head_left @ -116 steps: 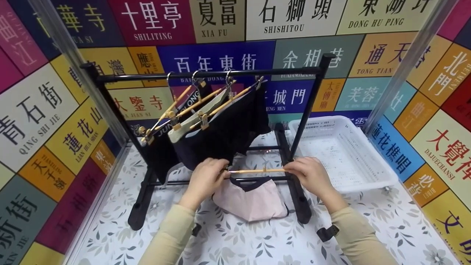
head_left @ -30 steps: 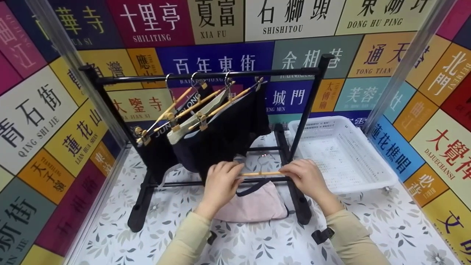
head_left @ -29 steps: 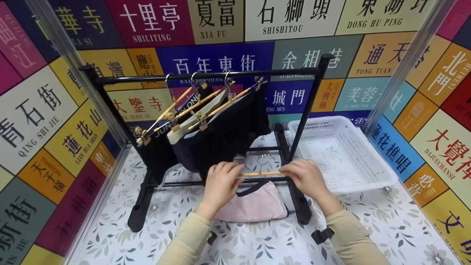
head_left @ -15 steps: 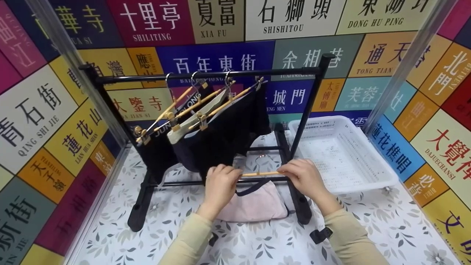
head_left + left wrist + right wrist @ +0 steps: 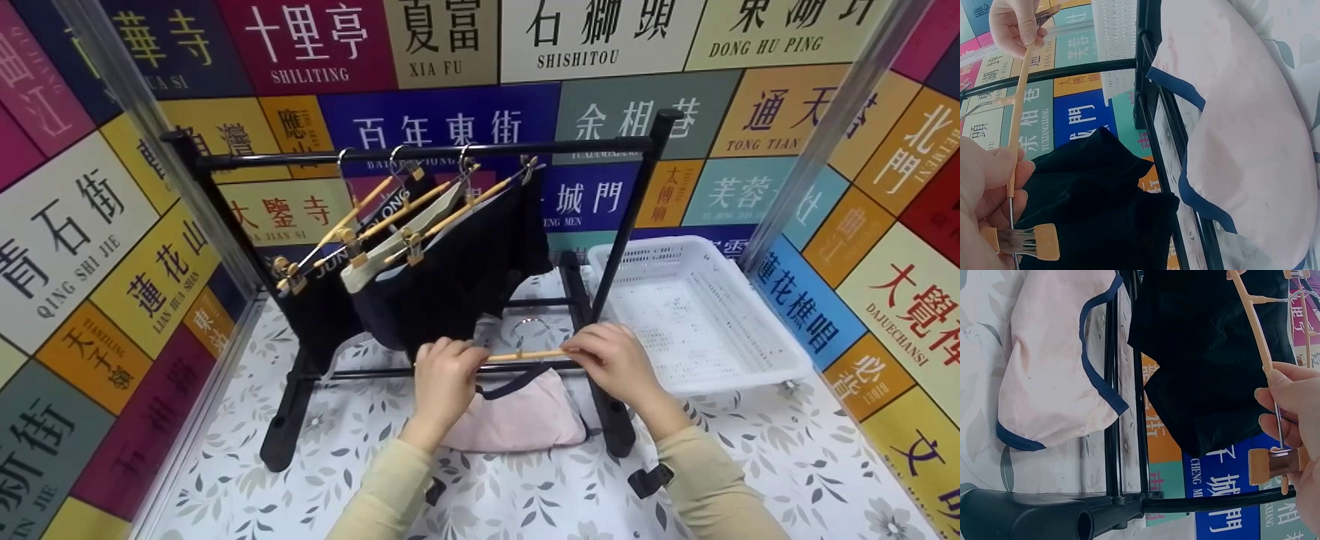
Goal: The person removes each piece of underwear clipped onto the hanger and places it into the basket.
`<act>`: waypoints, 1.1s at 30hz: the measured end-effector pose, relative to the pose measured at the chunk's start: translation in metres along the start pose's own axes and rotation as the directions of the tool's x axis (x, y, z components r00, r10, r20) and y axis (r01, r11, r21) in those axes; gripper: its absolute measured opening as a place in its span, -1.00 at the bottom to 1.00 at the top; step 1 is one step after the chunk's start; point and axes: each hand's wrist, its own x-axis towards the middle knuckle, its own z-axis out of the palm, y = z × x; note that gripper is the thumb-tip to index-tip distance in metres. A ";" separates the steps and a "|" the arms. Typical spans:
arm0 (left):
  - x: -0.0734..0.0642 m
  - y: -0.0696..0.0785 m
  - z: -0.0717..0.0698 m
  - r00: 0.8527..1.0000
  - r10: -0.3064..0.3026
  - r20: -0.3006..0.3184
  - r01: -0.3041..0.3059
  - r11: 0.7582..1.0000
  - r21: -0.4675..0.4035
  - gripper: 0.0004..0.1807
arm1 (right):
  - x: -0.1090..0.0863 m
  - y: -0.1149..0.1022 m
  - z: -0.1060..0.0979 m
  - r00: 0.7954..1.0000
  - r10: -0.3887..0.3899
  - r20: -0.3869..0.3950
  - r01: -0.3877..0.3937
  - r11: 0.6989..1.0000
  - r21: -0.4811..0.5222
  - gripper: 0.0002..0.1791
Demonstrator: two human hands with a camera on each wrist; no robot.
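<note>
A clip hanger [image 5: 525, 354] with a peach-coloured bar is held level between both hands, its wire hook pointing away. My left hand [image 5: 448, 379] pinches the bar near its left end, thumb and fingers round it; a clip [image 5: 1047, 242] sits there on the metal rod. With thumb and fingertips, my right hand [image 5: 619, 364] grips the other end, beside the second clip [image 5: 1259, 467]. No cloth is in either clip. Pink underpants [image 5: 525, 420] with navy trim lie flat on the table below the hanger, partly covered by my left hand in the head view.
A black rack [image 5: 300, 159] stands behind, with several clip hangers bearing dark garments [image 5: 465, 270] on its rail. Its right foot [image 5: 611, 412] is close to my right hand. A white plastic basket [image 5: 795, 367] stands at the right. Printed walls close in the sides.
The hook has come into view, raised behind the bar. My left hand first moved right and nearer, then both hands drifted slightly left with the hanger. The underpants stay in place.
</note>
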 end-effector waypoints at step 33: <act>-0.016 -0.043 -0.015 0.984 -0.159 -0.077 0.166 0.982 0.094 -0.88 | -0.020 -0.022 0.031 0.992 -0.017 0.123 0.008 0.997 0.074 -0.55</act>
